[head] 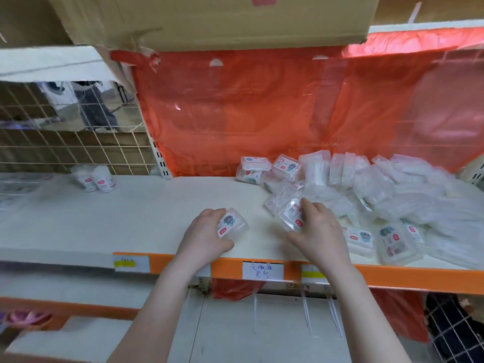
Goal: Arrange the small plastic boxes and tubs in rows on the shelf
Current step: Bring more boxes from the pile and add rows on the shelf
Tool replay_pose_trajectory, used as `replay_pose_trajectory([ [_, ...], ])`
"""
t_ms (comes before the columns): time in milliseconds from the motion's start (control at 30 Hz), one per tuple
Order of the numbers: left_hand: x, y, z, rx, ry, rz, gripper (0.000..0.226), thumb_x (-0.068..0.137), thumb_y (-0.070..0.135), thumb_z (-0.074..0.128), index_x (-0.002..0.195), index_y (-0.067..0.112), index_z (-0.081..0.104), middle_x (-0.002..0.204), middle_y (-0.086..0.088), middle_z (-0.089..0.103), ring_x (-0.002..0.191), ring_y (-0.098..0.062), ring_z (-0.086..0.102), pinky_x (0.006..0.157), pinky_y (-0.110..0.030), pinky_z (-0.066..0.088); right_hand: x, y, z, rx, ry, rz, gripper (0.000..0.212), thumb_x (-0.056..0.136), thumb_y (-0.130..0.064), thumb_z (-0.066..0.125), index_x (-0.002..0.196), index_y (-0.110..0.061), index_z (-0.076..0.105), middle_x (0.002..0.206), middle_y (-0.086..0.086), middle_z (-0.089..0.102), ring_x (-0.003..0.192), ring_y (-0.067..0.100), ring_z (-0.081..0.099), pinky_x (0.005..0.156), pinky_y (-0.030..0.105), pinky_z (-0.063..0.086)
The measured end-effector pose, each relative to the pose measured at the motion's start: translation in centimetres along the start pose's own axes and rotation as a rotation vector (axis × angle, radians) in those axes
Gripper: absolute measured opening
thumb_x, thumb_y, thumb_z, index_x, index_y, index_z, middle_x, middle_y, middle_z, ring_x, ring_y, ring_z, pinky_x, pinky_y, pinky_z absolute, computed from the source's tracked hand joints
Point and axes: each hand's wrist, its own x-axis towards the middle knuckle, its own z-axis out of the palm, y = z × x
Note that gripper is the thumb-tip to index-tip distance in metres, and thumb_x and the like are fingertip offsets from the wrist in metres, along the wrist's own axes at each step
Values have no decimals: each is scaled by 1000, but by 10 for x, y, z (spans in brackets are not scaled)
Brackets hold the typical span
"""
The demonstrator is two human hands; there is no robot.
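Orange edging (366, 273) runs along the near lip of the white shelf (131, 218), and on it we see a handwritten paper tag (262, 270) near the middle and a yellow-striped label (131, 263) to its left. Just beyond the lip we find both bare hands resting over the shelf board. Our left hand (204, 235) has its fingers and thumb curled round one clear box (231, 226) with a red-and-blue sticker, which sits on the shelf near the front. Our right hand (318, 231) pinches a second clear box (290, 214), tilted up on edge at the near-left fringe of the heap. To the right of that hand we note two labelled boxes (377, 242) lying flat near the front edge. Farther right and back we see the loose pile of clear boxes (379, 189), jumbled and overlapping, too blurred to count. At the far left edge of the pile, two labelled boxes (255, 170) are stacked against the rear. Well apart on the far left we find two small white tubs (97, 178) standing together. Behind everything hangs a translucent red plastic sheet (262, 113), with wire grid panelling (52, 142) to its left and a cardboard carton (209, 19) on the shelf above.
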Motion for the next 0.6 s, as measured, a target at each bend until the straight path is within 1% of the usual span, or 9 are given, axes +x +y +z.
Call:
replay_pose_trajectory([
  [67,-11,-22,-18,7,12,-10,68,71,16,70,135,15,47,115,0,49,107,-18,50,79,-22,36,-3,-28,10,1,-17,-31,43,69,-24,66,106,-9,53,98,10,55,95,31,48,71,32,29],
  [133,-23,-51,-40,22,41,-23,63,70,16,70,129,14,51,114,-2,50,106,-20,52,81,-26,40,-7,-62,24,10,-38,-55,41,70,-25,65,106,-10,52,100,9,55,98,30,48,74,34,33],
  [200,-36,-83,-63,38,70,-34,54,69,17,70,122,13,55,112,-4,53,104,-22,53,82,-28,41,-15,-98,40,23,-64,-82,39,71,-27,64,105,-11,52,100,9,54,99,30,48,75,35,35],
  [300,-59,-136,-99,51,93,-52,35,69,21,69,102,18,58,98,-1,53,96,-22,55,74,-28,42,-28,-155,68,44,-95,-135,35,72,-27,64,100,-11,51,97,9,54,96,31,50,75,36,37],
  [333,-67,-153,-110,53,106,-63,35,69,21,70,101,18,58,99,-1,54,97,-23,55,75,-28,42,-33,-174,78,60,-99,-150,33,72,-25,64,99,-11,51,96,9,54,94,31,50,73,36,37],
  [433,-94,-205,-147,72,158,-117,52,71,24,71,119,12,57,115,-5,54,107,-23,53,85,-29,42,-47,-232,106,115,-119,-193,24,73,-20,63,91,-12,51,88,5,52,88,30,50,63,34,30],
  [500,-113,-234,-170,100,174,-162,60,72,25,71,127,14,53,121,-5,53,110,-23,53,88,-29,42,-55,-267,123,134,-140,-219,23,73,-21,63,89,-14,50,86,4,51,85,29,49,62,33,27],
  [600,-136,-272,-200,111,194,-213,61,72,23,71,129,13,52,124,-7,53,111,-24,52,93,-33,43,-63,-313,141,145,-187,-273,26,74,-25,65,92,-14,50,87,3,50,85,26,48,63,32,28],
])
